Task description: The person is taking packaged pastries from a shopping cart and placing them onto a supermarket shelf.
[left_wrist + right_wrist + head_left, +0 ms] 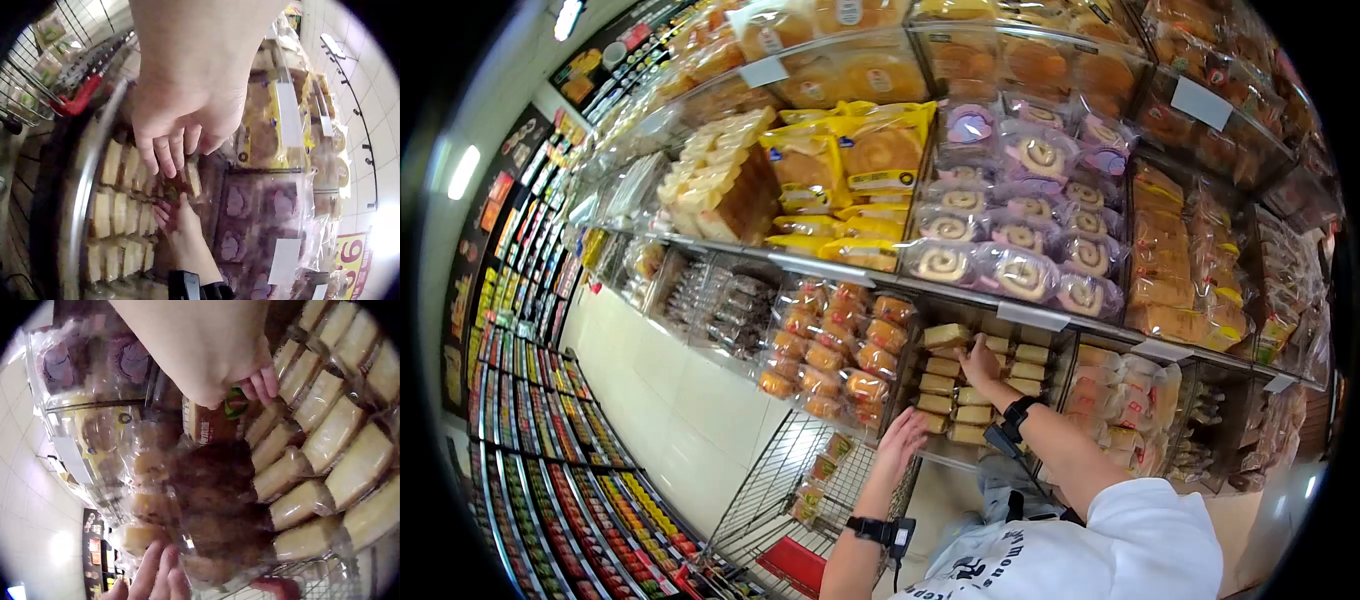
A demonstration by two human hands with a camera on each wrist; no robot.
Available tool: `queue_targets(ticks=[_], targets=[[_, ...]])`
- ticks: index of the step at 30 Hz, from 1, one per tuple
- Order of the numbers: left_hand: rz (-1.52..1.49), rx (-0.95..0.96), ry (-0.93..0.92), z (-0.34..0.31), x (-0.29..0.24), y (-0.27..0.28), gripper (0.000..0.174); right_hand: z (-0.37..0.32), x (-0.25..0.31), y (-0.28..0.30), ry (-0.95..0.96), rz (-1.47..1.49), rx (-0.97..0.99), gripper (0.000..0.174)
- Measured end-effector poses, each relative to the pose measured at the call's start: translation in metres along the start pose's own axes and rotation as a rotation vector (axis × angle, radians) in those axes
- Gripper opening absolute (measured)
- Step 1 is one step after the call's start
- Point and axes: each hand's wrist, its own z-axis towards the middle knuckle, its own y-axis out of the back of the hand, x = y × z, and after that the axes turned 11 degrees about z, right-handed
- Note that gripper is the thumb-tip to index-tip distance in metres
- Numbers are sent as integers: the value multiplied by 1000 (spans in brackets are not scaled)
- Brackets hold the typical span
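In the head view my right hand (980, 368) reaches into a bin of wrapped pale cake slices. It grips one wrapped cake slice (947, 336) at the back left of the bin. That slice lies turned across the others, and its brown face with a green mark shows in the right wrist view, between thumb and fingers (262, 387). My left hand (903, 438) hovers at the bin's front left corner with loosely bent fingers, holding nothing. Rows of more wrapped slices (331, 431) stand on edge beside the right hand.
Bagged orange-brown buns (825, 350) fill the bin to the left. Purple-wrapped swirl rolls (1025, 220) and yellow bread bags (850, 165) sit on the shelf above. A shopping cart (785, 450) with several packets and a red handle stands at the lower left.
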Motion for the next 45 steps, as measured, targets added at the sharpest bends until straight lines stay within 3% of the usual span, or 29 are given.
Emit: queue_targets(ticks=[3,7,9,11,13,15,17,20,23,27,29,31,35,41,44,45], targets=[[-72,-123,-11,-63,19,33,41,-12,10,15,144,-55,36,64],[-145,-284,-55,-153,56,81,44,10,-1,3,379,-33,107,49],[-191,-417,-49,-195,77,99,42,3,17,4,245,20,10,45],[-229,-532,-58,-235,104,119,42,21,4,-13,141,176,39,41],[-257,-615,-43,-270,119,128,41,15,12,-8,127,38,-44,45],[-276,-690,-40,-299,131,135,40,16,16,-8,90,189,-83,31],[-299,-756,-55,-320,146,141,38,26,12,-15,104,154,-186,27],[-262,-806,-46,-332,154,137,36,39,8,-21,56,189,-126,27],[-301,-820,-90,-337,167,144,37,41,-12,-34,55,556,-223,29],[-315,-851,-80,-327,156,130,41,10,9,-26,54,682,-378,27],[-333,-827,-83,-322,135,118,47,12,15,-31,-7,549,-417,24],[-369,-843,-108,-318,152,130,41,17,19,-43,-32,411,-486,22],[-388,-880,-71,-308,159,136,38,15,21,-55,-2,427,-569,19],[-362,-865,-28,-302,169,144,38,2,19,-19,-190,262,-236,23],[-348,-841,-28,-304,173,148,39,-16,12,-13,-110,324,-236,26],[-342,-826,-39,-306,174,150,39,-25,13,-13,38,358,-259,24]])
